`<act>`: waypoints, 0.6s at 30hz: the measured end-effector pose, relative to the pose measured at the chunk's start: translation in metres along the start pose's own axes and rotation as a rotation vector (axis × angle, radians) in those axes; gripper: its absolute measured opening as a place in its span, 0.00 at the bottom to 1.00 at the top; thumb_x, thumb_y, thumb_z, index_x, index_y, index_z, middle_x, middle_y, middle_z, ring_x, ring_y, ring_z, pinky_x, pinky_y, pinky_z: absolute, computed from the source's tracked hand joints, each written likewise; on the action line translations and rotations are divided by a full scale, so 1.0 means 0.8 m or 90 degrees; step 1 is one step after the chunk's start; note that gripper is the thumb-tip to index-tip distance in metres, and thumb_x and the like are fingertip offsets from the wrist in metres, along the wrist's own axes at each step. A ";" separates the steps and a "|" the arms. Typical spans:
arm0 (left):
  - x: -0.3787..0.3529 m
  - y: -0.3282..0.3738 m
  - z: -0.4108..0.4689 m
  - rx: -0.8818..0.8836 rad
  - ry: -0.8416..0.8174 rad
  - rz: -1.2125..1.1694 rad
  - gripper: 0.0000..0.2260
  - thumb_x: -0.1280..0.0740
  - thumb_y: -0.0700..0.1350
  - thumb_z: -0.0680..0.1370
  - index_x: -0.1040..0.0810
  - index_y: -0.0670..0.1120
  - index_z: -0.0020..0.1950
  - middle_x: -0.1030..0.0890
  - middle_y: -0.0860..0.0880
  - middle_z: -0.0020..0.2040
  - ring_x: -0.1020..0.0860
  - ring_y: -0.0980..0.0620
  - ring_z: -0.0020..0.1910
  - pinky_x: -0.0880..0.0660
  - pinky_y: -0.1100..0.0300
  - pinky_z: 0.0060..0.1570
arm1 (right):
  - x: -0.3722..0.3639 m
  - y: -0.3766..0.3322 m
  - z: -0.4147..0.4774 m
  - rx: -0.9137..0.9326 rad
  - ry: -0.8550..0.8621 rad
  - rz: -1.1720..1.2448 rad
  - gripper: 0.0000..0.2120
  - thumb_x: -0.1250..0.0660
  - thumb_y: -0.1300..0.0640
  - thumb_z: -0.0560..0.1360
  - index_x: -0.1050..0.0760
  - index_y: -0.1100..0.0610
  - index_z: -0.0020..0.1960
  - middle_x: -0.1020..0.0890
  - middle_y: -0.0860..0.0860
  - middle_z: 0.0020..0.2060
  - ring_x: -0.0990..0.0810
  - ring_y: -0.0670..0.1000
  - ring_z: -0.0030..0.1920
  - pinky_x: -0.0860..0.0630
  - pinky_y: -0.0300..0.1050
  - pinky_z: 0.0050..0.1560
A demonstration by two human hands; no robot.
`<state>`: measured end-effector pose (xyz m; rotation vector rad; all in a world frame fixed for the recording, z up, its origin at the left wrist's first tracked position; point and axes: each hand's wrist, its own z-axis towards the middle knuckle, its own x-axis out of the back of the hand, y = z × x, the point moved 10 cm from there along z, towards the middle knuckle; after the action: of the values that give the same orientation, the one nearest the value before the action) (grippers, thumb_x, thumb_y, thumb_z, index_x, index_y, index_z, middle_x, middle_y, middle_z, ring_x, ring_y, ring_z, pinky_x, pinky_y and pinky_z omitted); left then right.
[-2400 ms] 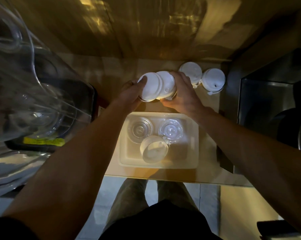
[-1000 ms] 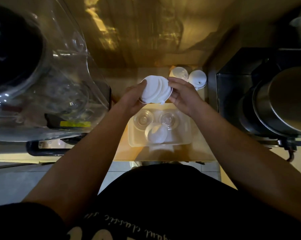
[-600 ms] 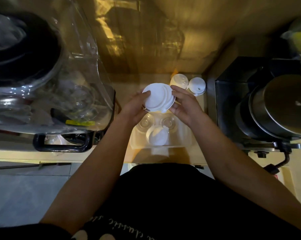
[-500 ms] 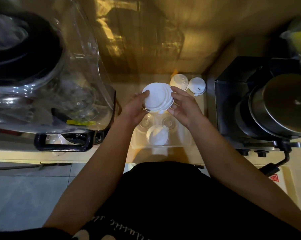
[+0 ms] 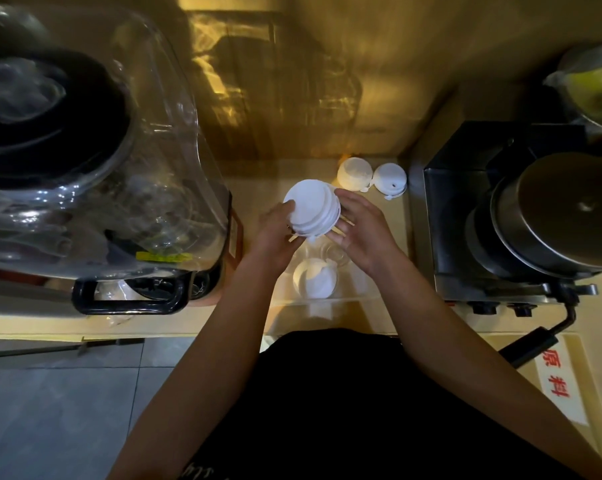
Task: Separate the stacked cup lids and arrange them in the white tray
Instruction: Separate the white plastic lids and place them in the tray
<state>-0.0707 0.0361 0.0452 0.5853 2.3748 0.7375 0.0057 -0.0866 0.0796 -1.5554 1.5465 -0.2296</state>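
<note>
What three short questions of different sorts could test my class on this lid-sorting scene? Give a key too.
1. True or false: the stack of white lids rests on the counter.
2. Look at the left hand and the right hand. Whose grip is on the stack? A. only the left; B. only the right; C. both.
3. How many white pieces stand at the back of the counter, behind the stack?

Key: 1. False: it is held up over the white tray. 2. C. 3. Two.
</note>
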 end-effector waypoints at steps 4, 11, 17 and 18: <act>-0.004 0.004 -0.011 -0.021 0.010 0.023 0.16 0.39 0.42 0.79 0.26 0.50 0.66 0.22 0.45 0.61 0.22 0.47 0.53 0.23 0.56 0.46 | -0.002 0.000 -0.004 0.026 -0.010 -0.054 0.13 0.29 0.56 0.75 0.24 0.57 0.58 0.16 0.54 0.53 0.17 0.55 0.55 0.19 0.51 0.53; -0.001 0.006 -0.022 -0.024 0.028 0.066 0.14 0.34 0.41 0.77 0.28 0.50 0.62 0.22 0.46 0.56 0.22 0.46 0.51 0.23 0.57 0.40 | 0.007 -0.002 -0.011 0.055 0.018 -0.126 0.19 0.28 0.63 0.73 0.27 0.58 0.63 0.18 0.59 0.56 0.17 0.55 0.54 0.18 0.45 0.47; -0.002 0.001 -0.027 -0.033 -0.027 0.142 0.16 0.31 0.42 0.76 0.26 0.53 0.62 0.20 0.47 0.55 0.20 0.47 0.51 0.23 0.57 0.44 | 0.021 0.000 -0.011 0.078 0.058 -0.206 0.13 0.32 0.58 0.77 0.24 0.55 0.61 0.17 0.54 0.52 0.17 0.56 0.55 0.18 0.48 0.49; -0.002 -0.001 -0.029 -0.035 -0.036 0.161 0.17 0.30 0.42 0.76 0.26 0.54 0.63 0.20 0.46 0.57 0.20 0.46 0.53 0.23 0.58 0.43 | 0.024 0.000 -0.012 0.081 0.061 -0.222 0.13 0.32 0.57 0.77 0.24 0.55 0.61 0.17 0.52 0.50 0.17 0.55 0.55 0.18 0.48 0.49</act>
<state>-0.0842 0.0265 0.0611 0.8813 2.2453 0.8801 0.0032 -0.1072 0.0765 -1.7249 1.2962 -0.5940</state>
